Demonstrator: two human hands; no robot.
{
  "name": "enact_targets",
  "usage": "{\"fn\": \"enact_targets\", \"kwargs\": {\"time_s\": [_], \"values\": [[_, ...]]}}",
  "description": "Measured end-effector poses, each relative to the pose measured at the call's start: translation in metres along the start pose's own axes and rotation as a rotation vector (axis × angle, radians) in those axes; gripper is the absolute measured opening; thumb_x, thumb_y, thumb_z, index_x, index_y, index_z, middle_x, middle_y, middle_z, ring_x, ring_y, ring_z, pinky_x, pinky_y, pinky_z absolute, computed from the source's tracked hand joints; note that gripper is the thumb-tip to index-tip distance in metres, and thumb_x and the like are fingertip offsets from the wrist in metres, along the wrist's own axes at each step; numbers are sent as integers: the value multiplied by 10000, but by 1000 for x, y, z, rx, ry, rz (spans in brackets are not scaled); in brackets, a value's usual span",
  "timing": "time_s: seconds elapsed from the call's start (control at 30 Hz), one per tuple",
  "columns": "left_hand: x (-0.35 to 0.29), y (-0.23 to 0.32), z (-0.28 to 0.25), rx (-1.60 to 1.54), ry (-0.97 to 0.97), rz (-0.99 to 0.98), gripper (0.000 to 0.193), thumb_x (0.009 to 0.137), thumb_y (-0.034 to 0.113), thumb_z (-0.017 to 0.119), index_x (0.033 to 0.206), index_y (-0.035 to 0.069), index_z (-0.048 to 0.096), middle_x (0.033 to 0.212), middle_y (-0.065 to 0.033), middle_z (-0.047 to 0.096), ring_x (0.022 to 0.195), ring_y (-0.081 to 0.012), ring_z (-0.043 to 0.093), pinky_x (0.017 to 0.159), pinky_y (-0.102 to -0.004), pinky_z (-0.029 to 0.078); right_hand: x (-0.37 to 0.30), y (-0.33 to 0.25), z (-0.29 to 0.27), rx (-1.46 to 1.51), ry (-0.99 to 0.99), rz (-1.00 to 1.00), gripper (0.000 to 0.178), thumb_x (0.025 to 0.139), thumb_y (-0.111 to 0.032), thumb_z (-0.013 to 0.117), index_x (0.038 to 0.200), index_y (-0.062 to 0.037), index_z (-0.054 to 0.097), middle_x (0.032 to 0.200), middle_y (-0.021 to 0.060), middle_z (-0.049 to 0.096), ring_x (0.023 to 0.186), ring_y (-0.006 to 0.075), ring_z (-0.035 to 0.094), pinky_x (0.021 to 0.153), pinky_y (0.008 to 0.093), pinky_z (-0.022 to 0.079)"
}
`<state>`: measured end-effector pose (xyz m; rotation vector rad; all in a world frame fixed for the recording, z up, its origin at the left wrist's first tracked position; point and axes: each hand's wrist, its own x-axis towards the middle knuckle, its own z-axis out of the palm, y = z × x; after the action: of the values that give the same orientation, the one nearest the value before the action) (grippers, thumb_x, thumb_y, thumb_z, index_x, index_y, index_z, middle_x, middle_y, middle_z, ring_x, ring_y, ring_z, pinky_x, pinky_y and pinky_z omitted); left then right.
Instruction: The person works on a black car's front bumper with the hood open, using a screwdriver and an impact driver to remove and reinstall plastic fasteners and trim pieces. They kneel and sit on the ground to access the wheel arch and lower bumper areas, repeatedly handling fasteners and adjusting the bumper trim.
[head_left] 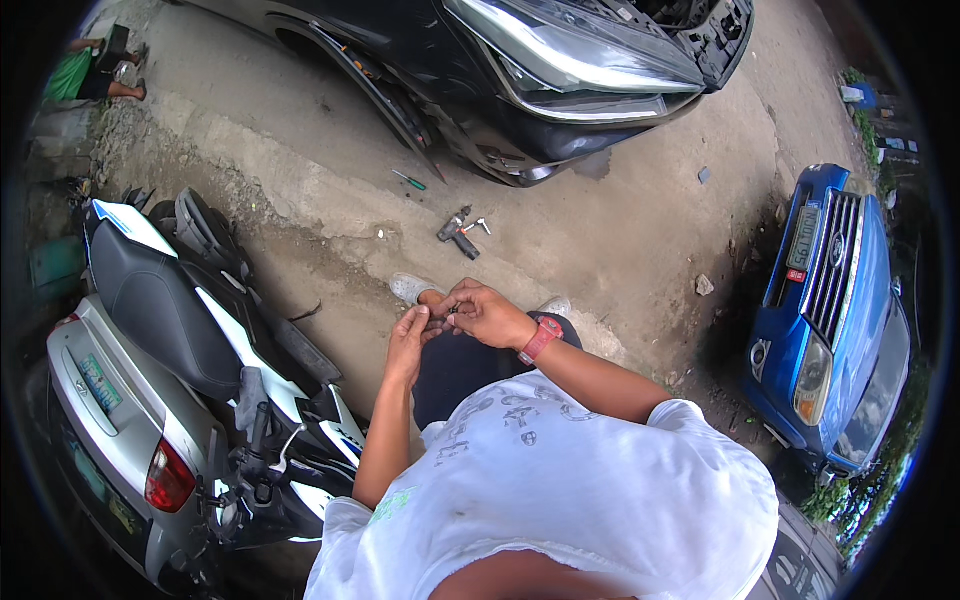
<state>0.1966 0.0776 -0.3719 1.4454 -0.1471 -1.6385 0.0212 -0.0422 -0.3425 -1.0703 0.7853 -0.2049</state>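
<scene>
My left hand [406, 340] and my right hand [486, 318] meet in front of my lap, their fingertips pinched close together. Between them is a small dark piece [453, 312], too small to name. A red watch [541, 340] is strapped round my right wrist. On the ground beyond my feet lies a black power drill [459, 238], with a small silver tool [481, 226] beside it. Farther off, a screwdriver with a green handle [408, 180] rests near the dark car [420, 60].
The dark car's front end has a trim strip [375, 90] standing away from its wheel arch. At left are a white and black motorcycle [160, 290] and a silver car [130, 385]. A blue vehicle [850, 290] stands at right. Someone in green [70, 75] sits far left.
</scene>
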Motion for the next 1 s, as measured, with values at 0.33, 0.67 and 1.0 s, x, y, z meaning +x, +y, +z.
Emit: {"fn": "enact_targets", "kwargs": {"time_s": [0.33,0.67,1.0], "values": [[-36,-77,279,67,-181,-10,278,1034,194,759,1250,26,712,1109,-49,736,1008,-124,707,941,-283,578,-232,22,-185,46,323,-180,191,949,12,779,1118,44,697,941,79,770,865,117,742,759,265,594],[-4,-88,443,302,-376,30,265,1013,166,783,1215,5,728,1094,-64,740,972,-130,713,891,-264,589,-328,9,-303,178,566,-226,162,953,17,764,1109,61,746,950,104,795,855,131,747,788,261,597],[102,-33,542,198,-396,44,261,1005,122,782,1223,-8,724,1125,-88,740,982,-165,740,923,-289,608,-282,-52,-437,192,640,-236,156,936,37,771,1085,78,750,965,115,803,872,128,751,797,250,596]]}}
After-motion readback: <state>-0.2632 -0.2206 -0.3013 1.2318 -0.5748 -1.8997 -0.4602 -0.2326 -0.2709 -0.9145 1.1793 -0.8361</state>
